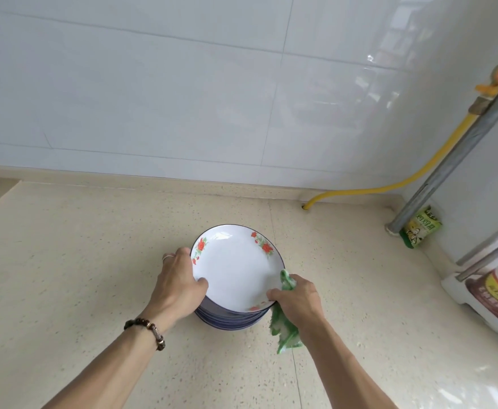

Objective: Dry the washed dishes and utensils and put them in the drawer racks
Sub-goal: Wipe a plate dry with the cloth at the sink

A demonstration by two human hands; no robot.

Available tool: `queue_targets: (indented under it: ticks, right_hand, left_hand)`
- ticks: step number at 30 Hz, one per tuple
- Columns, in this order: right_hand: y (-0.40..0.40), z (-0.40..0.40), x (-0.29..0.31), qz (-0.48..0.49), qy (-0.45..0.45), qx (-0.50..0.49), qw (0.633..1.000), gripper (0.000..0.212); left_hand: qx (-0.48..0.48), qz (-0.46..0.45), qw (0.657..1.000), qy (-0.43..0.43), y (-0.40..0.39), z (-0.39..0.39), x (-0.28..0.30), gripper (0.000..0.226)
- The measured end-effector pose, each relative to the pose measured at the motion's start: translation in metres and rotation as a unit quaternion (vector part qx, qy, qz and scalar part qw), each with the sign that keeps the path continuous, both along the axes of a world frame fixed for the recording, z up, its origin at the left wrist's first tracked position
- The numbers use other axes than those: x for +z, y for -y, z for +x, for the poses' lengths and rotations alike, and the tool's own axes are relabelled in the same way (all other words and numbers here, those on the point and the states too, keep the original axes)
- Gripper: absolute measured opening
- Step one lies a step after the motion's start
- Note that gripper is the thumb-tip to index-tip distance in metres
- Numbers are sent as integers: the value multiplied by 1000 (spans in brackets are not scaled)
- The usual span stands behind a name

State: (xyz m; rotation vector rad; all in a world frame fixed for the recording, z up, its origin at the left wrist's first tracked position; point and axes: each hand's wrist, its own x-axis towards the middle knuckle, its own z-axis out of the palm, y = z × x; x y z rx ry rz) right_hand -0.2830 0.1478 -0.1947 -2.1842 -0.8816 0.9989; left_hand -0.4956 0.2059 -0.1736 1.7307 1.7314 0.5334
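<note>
The left hand (180,278) curls round the left rim of a round white plate with red flowers and a dark blue edge (236,267), thumb on top. The plate, face up, tops a stack of blue-rimmed plates (227,320) on the speckled beige table (79,261) between both hands. The right hand (298,299) pinches the near-right rim, clutching a green-and-white cloth (284,329).

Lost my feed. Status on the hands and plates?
Left hand grips top plate rim. Right hand holds green cloth at rim. Plate stack on counter. Nothing blocking.
</note>
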Motion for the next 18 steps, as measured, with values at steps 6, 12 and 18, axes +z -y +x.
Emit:
queue_targets:
  ticks: [6,12,18]
  right_hand:
    - [41,13,29,82,-78,-90,990,29]
    - [114,54,62,118,-116,-152,974,16]
    - [210,104,75,136,-122,-223,958,11]
  left_hand:
    - [-9,20,997,75,24,21,28,49]
    - [-51,-13,991,121,76,71,51,48]
    - [-81,-65,979,177,147,139,61,48]
